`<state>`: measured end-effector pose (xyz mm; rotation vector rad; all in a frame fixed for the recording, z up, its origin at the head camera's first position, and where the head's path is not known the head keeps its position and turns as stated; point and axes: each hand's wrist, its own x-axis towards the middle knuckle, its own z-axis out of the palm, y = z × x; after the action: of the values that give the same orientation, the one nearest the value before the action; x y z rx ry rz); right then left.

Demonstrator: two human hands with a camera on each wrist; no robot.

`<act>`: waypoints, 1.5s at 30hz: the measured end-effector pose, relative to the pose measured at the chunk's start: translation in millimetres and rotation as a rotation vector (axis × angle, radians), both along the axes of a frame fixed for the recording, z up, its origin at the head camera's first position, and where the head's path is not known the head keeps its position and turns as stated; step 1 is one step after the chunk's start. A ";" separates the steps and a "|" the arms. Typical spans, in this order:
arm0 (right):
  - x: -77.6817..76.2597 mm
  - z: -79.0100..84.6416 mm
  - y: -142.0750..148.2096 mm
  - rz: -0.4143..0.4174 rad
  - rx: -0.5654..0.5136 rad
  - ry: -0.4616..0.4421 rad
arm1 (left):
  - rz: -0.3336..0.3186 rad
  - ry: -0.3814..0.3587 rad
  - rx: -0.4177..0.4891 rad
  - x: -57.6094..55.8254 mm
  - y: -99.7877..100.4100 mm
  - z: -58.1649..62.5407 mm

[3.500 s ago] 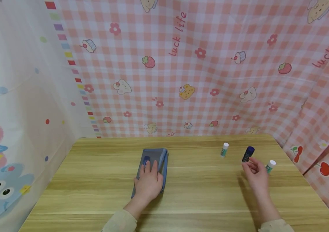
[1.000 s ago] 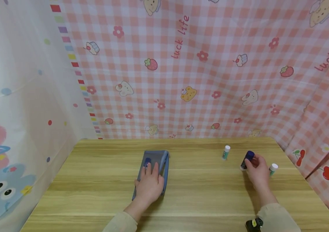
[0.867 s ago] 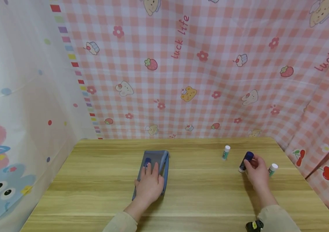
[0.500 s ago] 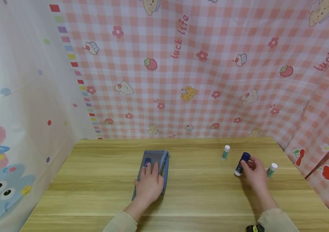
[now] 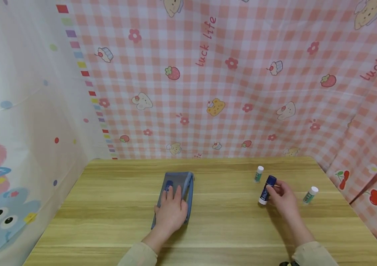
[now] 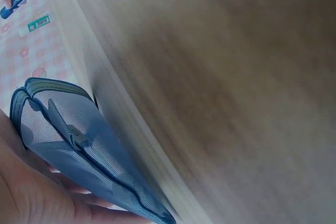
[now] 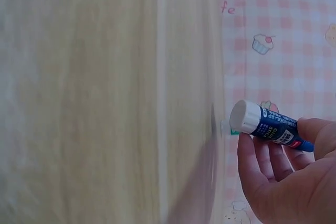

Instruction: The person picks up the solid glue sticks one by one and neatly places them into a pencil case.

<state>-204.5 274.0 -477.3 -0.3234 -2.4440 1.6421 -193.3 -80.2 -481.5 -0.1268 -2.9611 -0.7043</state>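
In the head view my left hand [image 5: 171, 212] rests, fingers spread and straight, on a blue mesh zip pouch [image 5: 179, 178] lying left of centre. A dark blue capped stick [image 5: 169, 184] shows through the mesh beyond the fingertips. The pouch's zip side [image 6: 79, 145] faces the left wrist camera, with a gap along its edge. On the right, my right hand [image 5: 285, 201] pinches a dark blue glue stick [image 5: 267, 190] between thumb and fingers, cap up and tilted. Its white base [image 7: 244, 116] points away from the palm in the right wrist view.
Two smaller sticks with white caps and green labels stand on the wooden table [image 5: 221, 229]: one [image 5: 258, 174] behind the held glue stick, the other [image 5: 310, 195] to the right of my right hand. A pink checked cloth [image 5: 188, 92] hangs behind the table.
My right hand, earlier beside the standing glue stick, has taken hold of it and carried it left and a little nearer. The left hand has stayed on the pouch.
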 end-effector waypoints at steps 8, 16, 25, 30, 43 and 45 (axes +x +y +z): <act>-0.3 -0.6 -14.4 0.016 -0.060 0.000 | -0.003 -0.004 0.000 -0.3 -0.2 0.6; -2.3 0.3 -30.2 0.067 -0.079 -0.011 | -0.006 -0.008 0.005 -1.1 -0.8 0.5; -4.3 2.0 -49.1 0.109 -0.073 -0.015 | -0.006 -0.008 0.010 -1.1 -1.0 -0.5; -6.5 1.0 -60.7 0.132 -0.084 -0.021 | -0.008 -0.004 0.017 -0.2 -0.5 0.1; -9.4 -2.6 -92.4 0.171 -0.104 -0.023 | -0.006 0.015 0.026 1.0 0.1 0.6; -9.6 -3.0 -96.4 0.172 -0.101 -0.024 | -0.006 0.015 0.027 1.3 0.1 1.1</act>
<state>-214.1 177.5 -480.3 -0.1501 -2.4728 1.8445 -192.0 -80.0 -480.4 -0.1392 -2.9369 -0.7401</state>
